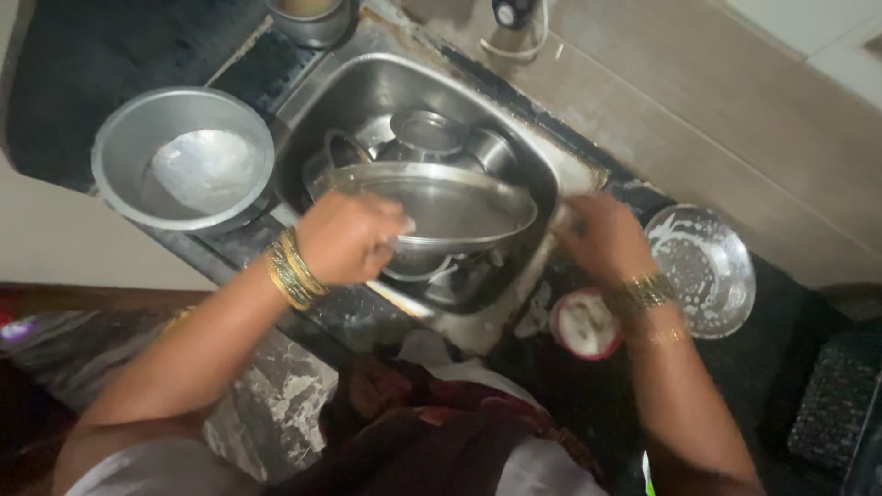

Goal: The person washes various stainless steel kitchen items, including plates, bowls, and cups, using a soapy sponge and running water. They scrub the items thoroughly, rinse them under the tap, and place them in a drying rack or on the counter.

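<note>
My left hand (347, 237) grips the near rim of a wide steel plate (459, 204) held over the sink (386, 87). My right hand (602, 239) is at the sink's right edge, next to the plate's rim, fingers curled; whether it holds anything cannot be made out. Both wrists wear gold bangles. Under the plate lie several steel bowls and cups (427, 136).
A large round aluminium pot (184, 156) stands on the counter left of the sink. A soapy glass lid or plate (703, 266) lies to the right, with a small red-rimmed tub (585, 323) near it. A steel vessel (312, 23) sits behind the sink. A dark rack (831, 404) is at the far right.
</note>
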